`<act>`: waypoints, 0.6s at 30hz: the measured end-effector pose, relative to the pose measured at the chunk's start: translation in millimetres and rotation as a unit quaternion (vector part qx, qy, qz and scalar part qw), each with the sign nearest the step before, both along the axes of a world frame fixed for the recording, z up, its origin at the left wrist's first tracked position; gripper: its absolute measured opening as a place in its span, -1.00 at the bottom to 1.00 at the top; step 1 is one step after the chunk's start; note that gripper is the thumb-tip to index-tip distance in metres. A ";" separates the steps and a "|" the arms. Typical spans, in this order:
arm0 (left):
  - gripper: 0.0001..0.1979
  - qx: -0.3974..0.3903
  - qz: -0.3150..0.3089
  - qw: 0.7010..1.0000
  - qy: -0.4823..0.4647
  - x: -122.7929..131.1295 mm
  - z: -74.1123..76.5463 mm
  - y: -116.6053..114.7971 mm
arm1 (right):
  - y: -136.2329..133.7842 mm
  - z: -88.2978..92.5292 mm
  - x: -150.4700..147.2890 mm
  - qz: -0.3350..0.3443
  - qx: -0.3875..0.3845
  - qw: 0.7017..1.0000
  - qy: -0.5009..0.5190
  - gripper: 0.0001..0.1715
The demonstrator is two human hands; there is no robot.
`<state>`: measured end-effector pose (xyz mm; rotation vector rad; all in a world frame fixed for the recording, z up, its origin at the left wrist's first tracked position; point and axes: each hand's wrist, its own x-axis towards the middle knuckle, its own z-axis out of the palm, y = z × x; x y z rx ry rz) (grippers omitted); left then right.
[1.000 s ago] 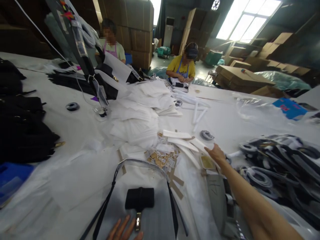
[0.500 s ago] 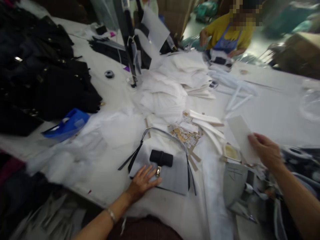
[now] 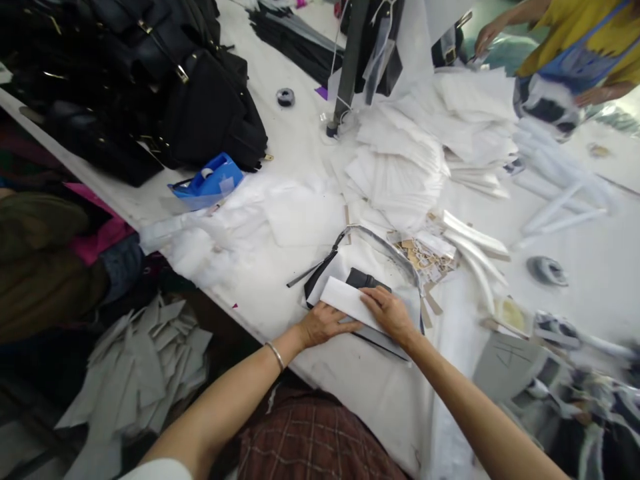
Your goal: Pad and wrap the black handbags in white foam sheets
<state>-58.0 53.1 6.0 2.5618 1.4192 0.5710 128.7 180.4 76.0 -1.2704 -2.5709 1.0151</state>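
A handbag (image 3: 413,308) lies on the white table in front of me, its grey front facing up and its strap arched away from me. Across that front, over the clasp area, is a narrow-looking white sheet (image 3: 343,297). My right hand (image 3: 390,312) grips the sheet from above near its right end, fingers bent over it. My left hand (image 3: 323,325) is closed at the sheet's near edge, with some fingertips hidden by it. The black tab (image 3: 369,280) on the bag shows just beyond the sheet; the metal clasp is covered.
Black bags (image 3: 210,100) are heaped at the left, beside a blue tape dispenser (image 3: 213,180). White sheets (image 3: 400,160) are piled beyond the handbag. Tags with strings (image 3: 427,259) and white strips (image 3: 475,240) lie to its right. A co-worker in a yellow top (image 3: 570,47) stands across the table.
My right hand has brought the white sheet from the right side over onto the handbag. My left hand has gone from lying flat on the bag to the sheet's edge. The view has shifted left and down.
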 end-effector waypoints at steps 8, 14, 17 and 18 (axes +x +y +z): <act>-0.67 -0.038 0.003 0.998 -0.045 1.0 -4.6 -4.1 | -19.6 5.2 -7.4 -0.002 0.051 0.992 -0.115 -0.67; -0.64 -0.026 -0.002 0.999 -0.021 0.5 -0.5 -1.7 | -22.9 -15.7 -4.8 -0.043 0.051 0.998 -0.004 -0.63; -0.68 0.004 -0.005 1.000 -0.020 -2.8 4.8 0.5 | -23.8 -28.0 -0.9 -0.067 0.056 0.996 0.035 -0.60; -0.70 0.013 -0.007 1.000 -0.023 -4.4 7.0 0.6 | -24.8 -30.6 -0.2 -0.070 0.062 0.995 0.040 -0.60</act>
